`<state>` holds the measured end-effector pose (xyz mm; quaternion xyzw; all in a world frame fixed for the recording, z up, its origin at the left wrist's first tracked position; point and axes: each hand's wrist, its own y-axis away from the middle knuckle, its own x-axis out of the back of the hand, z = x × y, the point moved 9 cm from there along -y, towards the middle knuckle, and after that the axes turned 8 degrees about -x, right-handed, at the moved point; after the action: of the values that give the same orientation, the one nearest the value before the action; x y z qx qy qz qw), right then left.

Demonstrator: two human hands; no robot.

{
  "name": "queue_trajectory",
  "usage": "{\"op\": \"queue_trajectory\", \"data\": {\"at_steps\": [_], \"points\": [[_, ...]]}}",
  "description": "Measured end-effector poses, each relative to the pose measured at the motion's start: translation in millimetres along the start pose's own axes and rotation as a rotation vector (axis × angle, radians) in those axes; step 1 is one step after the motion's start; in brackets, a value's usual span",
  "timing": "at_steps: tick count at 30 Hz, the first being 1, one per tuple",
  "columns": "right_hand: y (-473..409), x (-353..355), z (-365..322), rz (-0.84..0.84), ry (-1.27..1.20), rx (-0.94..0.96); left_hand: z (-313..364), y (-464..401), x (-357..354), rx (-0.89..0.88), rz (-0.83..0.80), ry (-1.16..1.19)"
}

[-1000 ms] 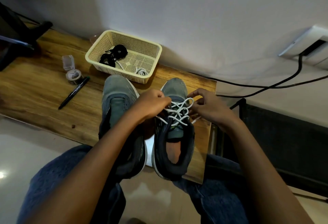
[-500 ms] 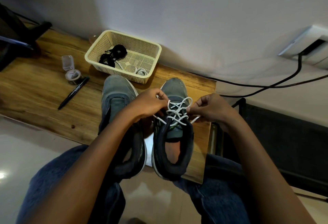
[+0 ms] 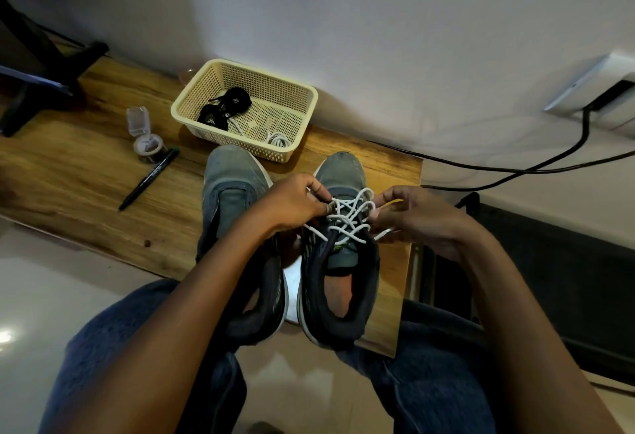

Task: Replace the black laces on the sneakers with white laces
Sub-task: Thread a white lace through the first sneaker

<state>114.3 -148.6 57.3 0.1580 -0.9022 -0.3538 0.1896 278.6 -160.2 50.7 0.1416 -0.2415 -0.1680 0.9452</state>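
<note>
Two grey sneakers stand side by side on the wooden table, toes toward the wall. The right sneaker (image 3: 338, 262) has a white lace (image 3: 350, 215) crossed through its eyelets. My left hand (image 3: 295, 201) pinches the lace at the shoe's left eyelets. My right hand (image 3: 412, 217) pinches the lace on the right side, and a loose white end pokes out below its fingers. The left sneaker (image 3: 230, 189) shows no lace and is partly hidden under my left forearm. Bundled black laces (image 3: 223, 109) and a coiled white lace (image 3: 278, 140) lie in the cream basket (image 3: 311, 104).
The wooden table (image 3: 68, 165) carries a black marker (image 3: 147, 179) and a small clear container (image 3: 146, 140) at the left. A dark stand (image 3: 37, 66) fills the far left. Black cables (image 3: 515, 169) run along the wall from a white box at the right. My knees sit below the table edge.
Both hands stay on the white lace. My right hand has shifted slightly down and right, drawing the lace sideways. The sneakers have not moved.
</note>
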Motion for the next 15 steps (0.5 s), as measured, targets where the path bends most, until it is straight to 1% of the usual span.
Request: {"op": "queue_trajectory", "data": {"at_steps": [2, 4, 6, 9, 10, 12, 15], "points": [[-0.2, -0.8, -4.1, 0.034, 0.136, 0.045, -1.2, -1.5, 0.4, -0.002, 0.007, -0.018], [-1.7, 0.2, -7.3, 0.077, 0.205, 0.087, -2.3, -2.6, 0.6, -0.002, 0.011, -0.021], [-2.6, 2.7, -6.9, 0.097, 0.166, 0.08, -2.1, -2.3, 0.6, -0.003, 0.008, -0.025], [-0.9, 3.2, -0.1, 0.031, -0.067, 0.003, -2.2, -1.9, 0.5, -0.002, 0.005, -0.024], [0.5, 2.7, -0.8, 0.017, -0.062, 0.004, -1.7, -1.8, 0.2, -0.002, 0.004, -0.024], [2.1, 0.9, -3.8, 0.017, 0.047, 0.038, -1.3, -1.8, 0.4, -0.004, 0.006, -0.028], [1.2, 0.6, -6.5, 0.071, 0.131, 0.067, -1.2, -0.9, 0.8, -0.003, 0.009, -0.029]]}}
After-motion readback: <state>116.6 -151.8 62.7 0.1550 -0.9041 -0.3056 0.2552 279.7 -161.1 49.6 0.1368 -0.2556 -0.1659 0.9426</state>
